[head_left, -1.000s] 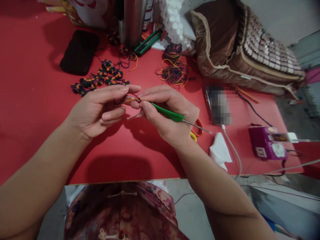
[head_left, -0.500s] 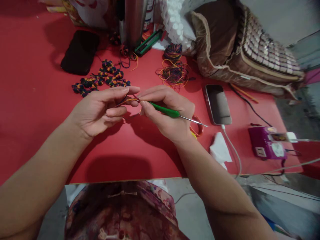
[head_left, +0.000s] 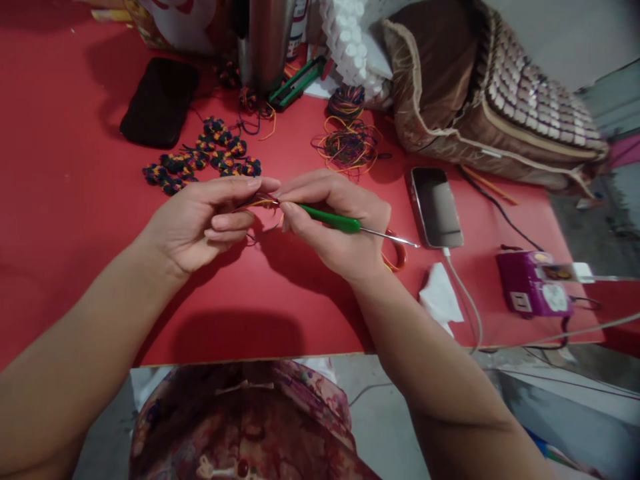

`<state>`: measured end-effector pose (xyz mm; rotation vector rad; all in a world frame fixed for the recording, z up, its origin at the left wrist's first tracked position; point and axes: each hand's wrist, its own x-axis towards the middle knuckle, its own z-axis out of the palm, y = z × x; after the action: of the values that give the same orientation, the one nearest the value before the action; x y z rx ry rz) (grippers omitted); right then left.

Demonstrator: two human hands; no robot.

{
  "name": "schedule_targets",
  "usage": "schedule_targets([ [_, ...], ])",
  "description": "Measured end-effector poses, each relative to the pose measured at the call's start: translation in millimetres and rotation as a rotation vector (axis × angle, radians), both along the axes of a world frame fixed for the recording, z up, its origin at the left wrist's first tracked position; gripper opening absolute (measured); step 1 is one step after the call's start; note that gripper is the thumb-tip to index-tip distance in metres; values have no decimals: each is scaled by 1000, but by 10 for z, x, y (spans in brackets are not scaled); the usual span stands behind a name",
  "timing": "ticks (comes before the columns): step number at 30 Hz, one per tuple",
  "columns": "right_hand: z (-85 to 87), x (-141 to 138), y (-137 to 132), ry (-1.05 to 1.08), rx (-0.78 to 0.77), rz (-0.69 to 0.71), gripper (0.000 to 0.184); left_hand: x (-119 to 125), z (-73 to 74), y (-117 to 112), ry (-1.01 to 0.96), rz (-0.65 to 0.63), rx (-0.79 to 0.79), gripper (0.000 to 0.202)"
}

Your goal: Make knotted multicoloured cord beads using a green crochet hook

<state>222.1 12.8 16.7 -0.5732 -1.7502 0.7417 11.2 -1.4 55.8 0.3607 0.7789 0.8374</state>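
Between finger and thumb, my right hand (head_left: 340, 223) is closed on a crochet hook (head_left: 333, 219) with a green handle; its metal shaft sticks out to the right past the hand. My left hand (head_left: 210, 217) is closed on dark and orange yarn (head_left: 263, 201), which runs to the hook's near end where both sets of fingertips almost meet. The hook's working tip is too small and covered to make out. Loose strands dangle below the fingers. Behind my left hand lie several multicoloured yarn pompoms (head_left: 217, 147). A tangled yarn heap (head_left: 347, 147) and a wound ball (head_left: 346, 102) lie beyond my right hand.
A dark phone (head_left: 160, 103) lies at the left, and another phone (head_left: 435, 207) with a white cable at the right. Orange-handled scissors (head_left: 397, 253) lie behind my right wrist. A metal flask (head_left: 267, 47), a brown bag (head_left: 450, 100) and a purple power box (head_left: 533, 283) stand around.
The yarn at the fingertips is drawn closer together, and my left fingers have curled slightly. The hook's free end has shifted a little to the right.
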Motion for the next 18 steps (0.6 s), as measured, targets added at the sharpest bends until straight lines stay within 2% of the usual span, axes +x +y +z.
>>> schedule_targets([
  [4, 41, 11, -29, 57, -23, 35, 3, -28, -97, 13, 10, 3, 90, 18],
  [8, 56, 35, -52, 105, -114, 100, 7, -17, -130, 12, 30, 108, 148, 12],
  [13, 71, 30, -57, 87, -106, 115, 5, 35, -46, -18, -15, 157, 160, 21],
  [18, 84, 10, -47, 63, -86, 146, 8, 14, -7, -41, -56, 87, 184, 53],
])
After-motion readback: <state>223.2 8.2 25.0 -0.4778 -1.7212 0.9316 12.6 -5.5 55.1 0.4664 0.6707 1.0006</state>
